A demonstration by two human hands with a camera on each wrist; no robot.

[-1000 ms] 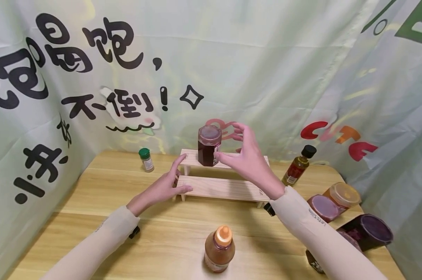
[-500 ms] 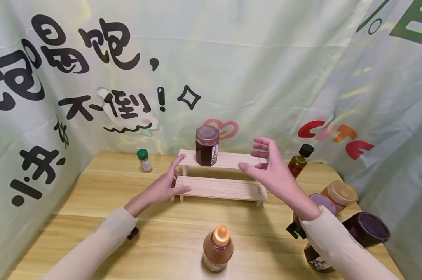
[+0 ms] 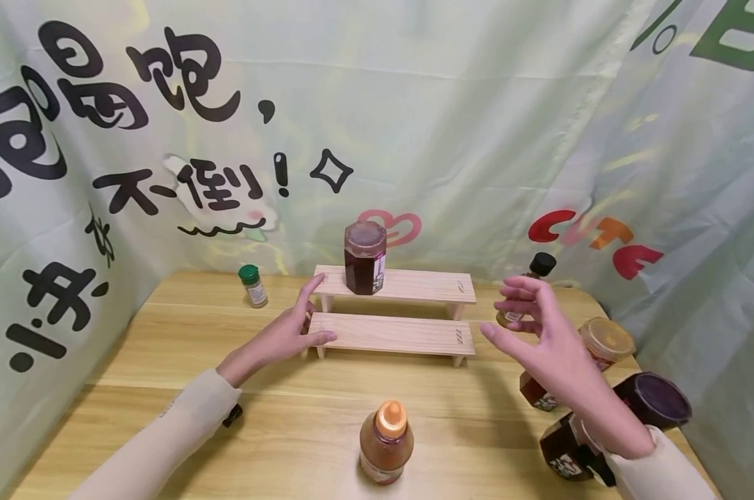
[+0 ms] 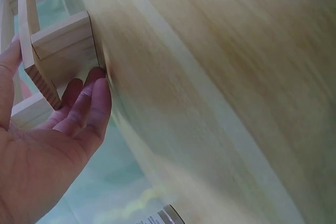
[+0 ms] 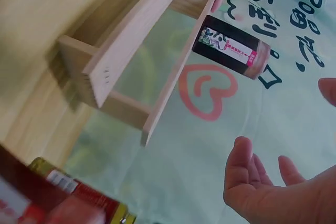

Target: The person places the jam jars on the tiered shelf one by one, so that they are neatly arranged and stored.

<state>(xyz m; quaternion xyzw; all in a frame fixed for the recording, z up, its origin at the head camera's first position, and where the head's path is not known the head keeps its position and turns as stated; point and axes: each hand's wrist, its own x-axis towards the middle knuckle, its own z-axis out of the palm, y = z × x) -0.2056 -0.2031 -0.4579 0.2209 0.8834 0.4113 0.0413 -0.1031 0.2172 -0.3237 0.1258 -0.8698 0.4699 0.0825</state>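
While standing well left on the wooden table (image 3: 164,326), just before the printed backdrop (image 3: 452,118), showing a green cap: small spice jar (image 3: 253,285). Resting against the left end of the 2-step wooden rack (image 3: 408,333), fingers straight and relaxed, thumb lying along the lower step's front edge, gripping nothing: left hand (image 3: 287,332). Showing the same in the left wrist view: left hand (image 4: 47,145), fingertips (image 4: 97,85) touching the rack's end piece (image 4: 58,45). Sitting upright on the upper step, toward its left end, clear of both hands: dark hexagonal jam jar (image 3: 365,257), appearing also in the right wrist view (image 5: 231,47). Standing alone near the table's front edge, well apart from the rack: orange-capped sauce bottle (image 3: 386,443). Hovering right of the rack, above the table, fingers spread wide and loosely bent, holding nothing, palm facing left: right hand (image 3: 542,337). Standing partly hidden behind those fingers: black-capped oil bottle (image 3: 527,288). Crowding the table's right corner: orange-lidded jar (image 3: 605,342), 1 dark jar lying tilted with its purple lid (image 3: 658,406) facing up, and another dark jar (image 3: 567,455) beside the right sleeve.
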